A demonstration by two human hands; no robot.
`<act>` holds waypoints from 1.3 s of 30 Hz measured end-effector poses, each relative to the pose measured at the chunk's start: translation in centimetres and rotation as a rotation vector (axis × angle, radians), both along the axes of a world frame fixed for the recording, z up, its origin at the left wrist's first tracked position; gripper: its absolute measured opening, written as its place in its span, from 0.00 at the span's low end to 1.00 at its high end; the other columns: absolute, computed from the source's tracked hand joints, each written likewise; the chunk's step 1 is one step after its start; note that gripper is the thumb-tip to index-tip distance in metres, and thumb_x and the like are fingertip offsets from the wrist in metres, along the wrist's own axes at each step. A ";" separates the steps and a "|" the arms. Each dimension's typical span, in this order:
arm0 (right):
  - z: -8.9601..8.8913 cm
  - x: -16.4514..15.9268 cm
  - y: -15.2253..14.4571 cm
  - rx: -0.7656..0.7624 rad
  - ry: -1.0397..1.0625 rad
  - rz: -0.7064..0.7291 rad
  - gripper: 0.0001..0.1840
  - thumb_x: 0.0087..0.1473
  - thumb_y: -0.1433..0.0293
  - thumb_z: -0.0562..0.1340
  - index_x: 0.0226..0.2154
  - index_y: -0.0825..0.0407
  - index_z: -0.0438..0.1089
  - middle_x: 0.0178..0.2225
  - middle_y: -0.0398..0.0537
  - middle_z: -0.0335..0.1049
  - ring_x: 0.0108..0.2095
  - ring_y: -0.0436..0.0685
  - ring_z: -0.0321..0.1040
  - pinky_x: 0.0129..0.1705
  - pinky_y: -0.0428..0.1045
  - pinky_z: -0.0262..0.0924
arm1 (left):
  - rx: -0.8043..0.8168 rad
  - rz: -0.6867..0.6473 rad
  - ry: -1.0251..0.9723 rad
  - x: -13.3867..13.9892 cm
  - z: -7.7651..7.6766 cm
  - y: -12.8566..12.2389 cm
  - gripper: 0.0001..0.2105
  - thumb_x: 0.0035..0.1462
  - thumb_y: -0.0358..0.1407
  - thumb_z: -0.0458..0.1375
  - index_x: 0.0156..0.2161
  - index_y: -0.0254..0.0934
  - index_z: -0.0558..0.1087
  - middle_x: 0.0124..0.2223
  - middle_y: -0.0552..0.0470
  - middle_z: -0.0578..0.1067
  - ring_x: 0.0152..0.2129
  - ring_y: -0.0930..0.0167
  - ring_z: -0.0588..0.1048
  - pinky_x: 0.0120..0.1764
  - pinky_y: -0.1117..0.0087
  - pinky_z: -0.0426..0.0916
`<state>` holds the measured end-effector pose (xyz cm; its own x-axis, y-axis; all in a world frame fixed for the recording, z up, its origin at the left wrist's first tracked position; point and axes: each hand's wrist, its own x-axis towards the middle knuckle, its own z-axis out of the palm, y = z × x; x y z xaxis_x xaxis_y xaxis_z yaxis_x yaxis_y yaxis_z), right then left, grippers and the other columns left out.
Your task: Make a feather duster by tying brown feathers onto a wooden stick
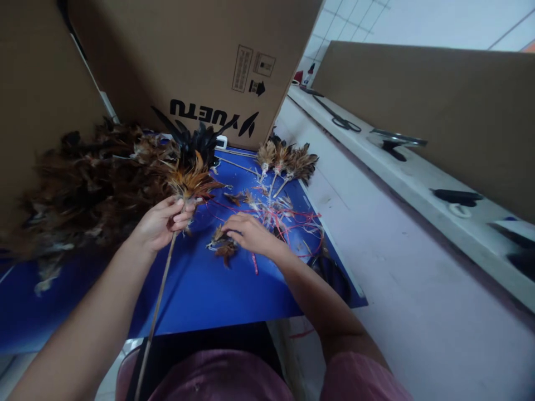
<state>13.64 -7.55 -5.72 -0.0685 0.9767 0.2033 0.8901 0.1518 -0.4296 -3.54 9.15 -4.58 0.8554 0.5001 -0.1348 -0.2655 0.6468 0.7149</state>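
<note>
My left hand point(165, 221) is closed around the neck of a feather duster point(194, 178), where the feathers meet the stick. Black feathers fan out at the duster's tip, with orange-brown ones below them. Its thin wooden stick point(163, 284) slants down toward my lap. To the right, my right hand point(247, 233) has its fingers bent and pinched at a small brown feather tuft point(225, 250) on the blue tabletop point(209, 301). Pink string point(301, 217) lies tangled beyond my right hand, among feather scraps.
A big heap of brown feathers point(100, 189) covers the table's left. Several feather dusters point(288, 161) lie at the back right. A cardboard box point(200, 55) stands behind. Scissors point(338, 117) rest on the white ledge point(401, 172); dark scissor-like handles point(330, 273) lie by my right forearm.
</note>
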 end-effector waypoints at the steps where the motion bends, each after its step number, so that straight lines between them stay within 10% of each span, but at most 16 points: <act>1: -0.4 -0.3 0.5 -0.026 -0.062 0.020 0.10 0.56 0.76 0.58 0.40 0.52 0.72 0.41 0.49 0.72 0.45 0.54 0.63 0.50 0.51 0.54 | -0.003 0.000 0.005 0.1 -0.1 0.0 0.08 0.53 0.20 0.55 0.25 0.30 0.66 0.26 0.49 0.68 0.14 0.82 0.59 0.14 0.83 0.50; 7: -0.9 -1.4 2.4 -0.109 -0.165 0.028 0.03 0.54 0.75 0.61 0.31 0.53 0.70 0.37 0.48 0.68 0.41 0.55 0.60 0.45 0.52 0.53 | 0.008 0.006 0.046 0.4 -0.7 -0.2 0.06 0.49 0.23 0.60 0.28 0.30 0.66 0.26 0.50 0.68 0.14 0.83 0.57 0.14 0.84 0.48; 15: 3.9 -0.8 1.7 0.077 0.486 -0.143 0.03 0.52 0.72 0.60 0.32 0.53 0.69 0.29 0.42 0.71 0.31 0.50 0.68 0.37 0.47 0.61 | 0.051 -0.027 0.075 0.6 -1.2 -0.9 0.05 0.51 0.26 0.61 0.30 0.30 0.67 0.26 0.51 0.69 0.13 0.83 0.58 0.13 0.84 0.48; 39: 4.0 -1.4 3.4 0.232 -0.008 -0.073 0.09 0.56 0.78 0.56 0.35 0.53 0.71 0.34 0.48 0.69 0.38 0.53 0.66 0.43 0.47 0.59 | -0.112 -0.160 0.101 0.4 -0.6 -2.0 0.05 0.52 0.24 0.59 0.33 0.31 0.67 0.26 0.55 0.63 0.14 0.83 0.58 0.13 0.84 0.48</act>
<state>12.25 -4.16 -1.73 -0.0017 0.9064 0.4225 0.9058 0.1804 -0.3833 -3.09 7.11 -5.21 0.9021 0.3361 -0.2708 -0.0838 0.7519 0.6539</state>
